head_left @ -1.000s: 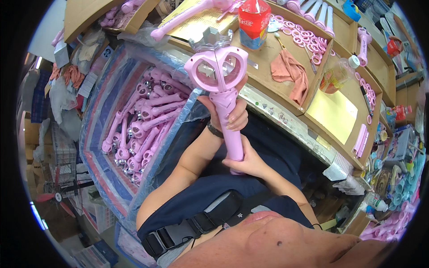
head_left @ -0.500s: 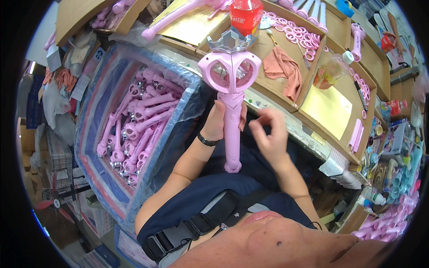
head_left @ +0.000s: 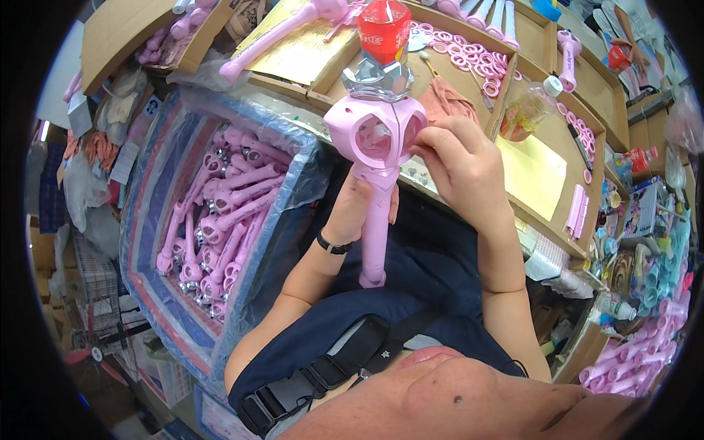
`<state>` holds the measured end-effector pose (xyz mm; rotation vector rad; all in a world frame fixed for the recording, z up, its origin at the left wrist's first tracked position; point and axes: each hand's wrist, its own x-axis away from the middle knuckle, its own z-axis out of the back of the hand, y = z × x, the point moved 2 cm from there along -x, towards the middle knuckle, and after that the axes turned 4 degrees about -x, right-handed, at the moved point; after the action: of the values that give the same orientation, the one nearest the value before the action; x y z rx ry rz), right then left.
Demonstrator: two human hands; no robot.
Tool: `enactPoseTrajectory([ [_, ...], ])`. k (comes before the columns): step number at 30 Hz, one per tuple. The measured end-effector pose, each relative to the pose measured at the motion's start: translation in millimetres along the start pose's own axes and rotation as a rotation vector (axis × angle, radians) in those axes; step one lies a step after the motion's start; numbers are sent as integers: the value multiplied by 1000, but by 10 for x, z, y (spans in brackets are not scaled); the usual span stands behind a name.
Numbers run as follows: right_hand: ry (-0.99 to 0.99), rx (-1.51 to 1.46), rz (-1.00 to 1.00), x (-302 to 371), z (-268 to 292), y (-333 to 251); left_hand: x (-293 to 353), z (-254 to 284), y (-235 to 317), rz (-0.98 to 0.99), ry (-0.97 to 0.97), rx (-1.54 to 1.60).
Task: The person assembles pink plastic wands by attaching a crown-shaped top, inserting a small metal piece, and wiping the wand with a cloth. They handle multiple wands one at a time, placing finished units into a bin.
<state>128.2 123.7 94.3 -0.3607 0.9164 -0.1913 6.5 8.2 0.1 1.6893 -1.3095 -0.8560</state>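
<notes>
A pink toy light stick (head_left: 375,227) stands upright in front of me, its big rounded head with clear windows topped by a faceted silver crown (head_left: 378,79). My left hand (head_left: 347,210) is wrapped around the handle just below the head. At the right side of the head, the thumb and fingers of my right hand (head_left: 466,158) are pinched together, touching the rim of the window. Whatever lies between those fingertips, if anything, is too small or hidden to make out.
On the left, a striped, plastic-lined bag (head_left: 150,275) holds many pink light sticks (head_left: 242,187). Beyond the stick, cardboard trays (head_left: 506,114) hold pink rings (head_left: 473,55), an orange cloth (head_left: 449,100), yellow paper (head_left: 532,176) and a clear bottle (head_left: 529,110). A red-labelled bottle (head_left: 384,33) stands behind the crown.
My right hand has moved up to the side of the head, fingers pinched. The light stick has turned in my left hand, its head now angled.
</notes>
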Motion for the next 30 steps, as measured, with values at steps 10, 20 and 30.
enactPoseTrajectory([
  [10, -405, -689, -245, 487, -130, -203, -62, 154, -53, 45, -118, 90],
  [20, -363, 886, -517, 512, -139, 1332, -111, 195, -104, 79, -18, 149],
  [30, 191, 149, -239, 200, -453, 107, -153, 227, -235, 109, 102, 129],
])
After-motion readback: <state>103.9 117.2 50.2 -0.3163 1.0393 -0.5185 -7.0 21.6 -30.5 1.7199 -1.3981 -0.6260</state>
